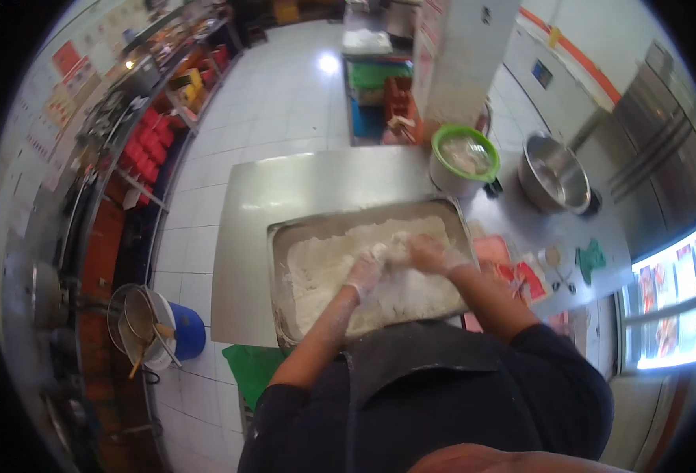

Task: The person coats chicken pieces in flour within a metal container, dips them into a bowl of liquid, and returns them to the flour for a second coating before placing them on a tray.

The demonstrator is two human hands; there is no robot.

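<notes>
A wide metal tray (278,276) of white flour (324,272) lies in front of me. Over its middle, my left hand (363,273), in a clear plastic glove, has its fingers curled round a flour-coated lump (379,251). My right hand (431,255), also gloved, is closed low over the flour to the right of it. Its fingers are slightly blurred, and I cannot tell what is in them. The flour forms uneven heaps around both hands.
The tray rests on a steel table (245,197). Behind it stand a tub with a green-rimmed strainer (464,151) and a steel pot (554,173). Red and pink packets (521,280) and a green cloth (590,258) lie at right. A blue bucket (188,331) is on the floor at left.
</notes>
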